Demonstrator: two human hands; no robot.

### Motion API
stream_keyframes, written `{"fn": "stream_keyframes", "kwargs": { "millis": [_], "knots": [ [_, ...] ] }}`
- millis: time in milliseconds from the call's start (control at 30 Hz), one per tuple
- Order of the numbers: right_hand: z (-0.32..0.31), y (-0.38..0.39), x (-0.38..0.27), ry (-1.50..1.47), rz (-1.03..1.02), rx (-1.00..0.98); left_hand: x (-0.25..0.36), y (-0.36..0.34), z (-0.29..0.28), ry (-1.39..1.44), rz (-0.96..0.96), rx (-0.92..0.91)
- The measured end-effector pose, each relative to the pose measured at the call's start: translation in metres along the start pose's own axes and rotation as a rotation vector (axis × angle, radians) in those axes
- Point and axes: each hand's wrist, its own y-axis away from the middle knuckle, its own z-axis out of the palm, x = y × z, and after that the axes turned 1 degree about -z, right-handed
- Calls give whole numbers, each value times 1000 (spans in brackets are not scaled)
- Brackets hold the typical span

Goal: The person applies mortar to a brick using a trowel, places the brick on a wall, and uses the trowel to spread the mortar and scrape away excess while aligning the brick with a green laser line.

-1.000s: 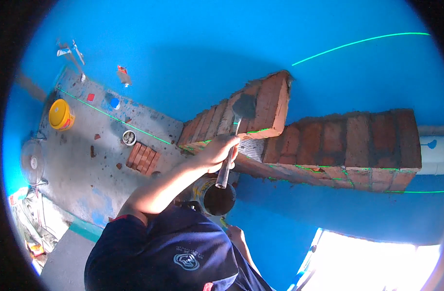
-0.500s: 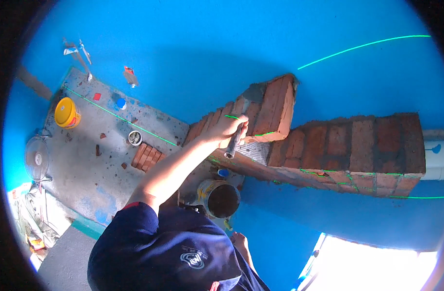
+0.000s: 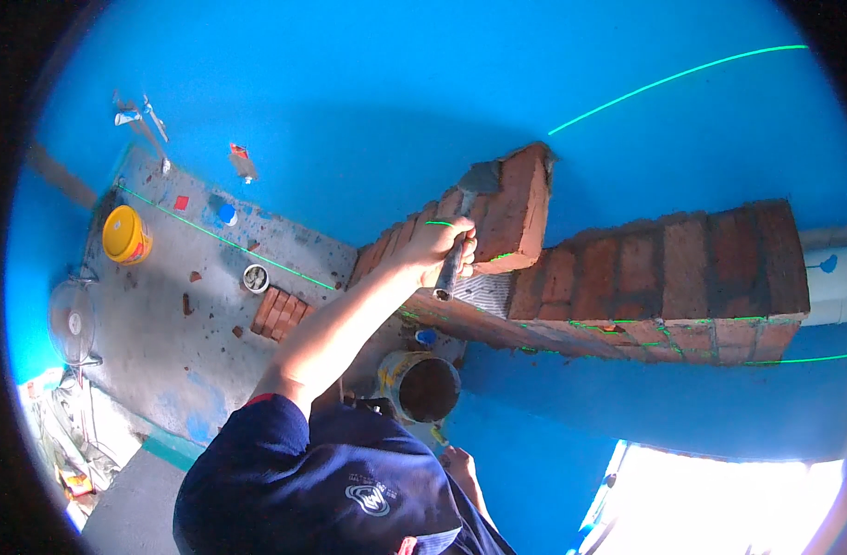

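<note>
My left hand [image 3: 442,248] is wrapped round the dark handle of a trowel [image 3: 480,178]. Its grey blade lies against the top of the raised brick row [image 3: 520,199], near the last brick by the blue wall. The handle's butt end points down toward me. Lower down, beside my torso, my right hand [image 3: 459,462] has its fingers curled. A small yellow-green piece [image 3: 439,435] shows just above those fingers; whether they grip it I cannot tell. A striped, pale surface [image 3: 486,294] shows below the raised bricks, beside the lower brick course [image 3: 650,273].
A mortar-stained bucket [image 3: 394,375] stands below the brickwork. On the floor are stacked small bricks [image 3: 280,313], a white pot [image 3: 255,277], a yellow-lidded tub [image 3: 123,236] and a fan [image 3: 72,322]. Green laser lines cross the wall and floor. A white pipe [image 3: 828,285] adjoins the bricks.
The whole view has shifted slightly. My left hand keeps its grip on the trowel, whose blade stays by the same bricks. My right hand remains low beside my torso.
</note>
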Motion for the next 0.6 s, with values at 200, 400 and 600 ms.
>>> {"fn": "stream_keyframes", "kwargs": {
  "millis": [200,400,600],
  "knots": [
    [12,6,-8,3,-36,-28,5,0,-6,-118,7,47],
    [9,8,-2,189,-329,-40,13,10,0,-206,-7,42],
    [15,19,-17,145,-88,7,16,9,-11,-144,1,-77]
  ]
}}
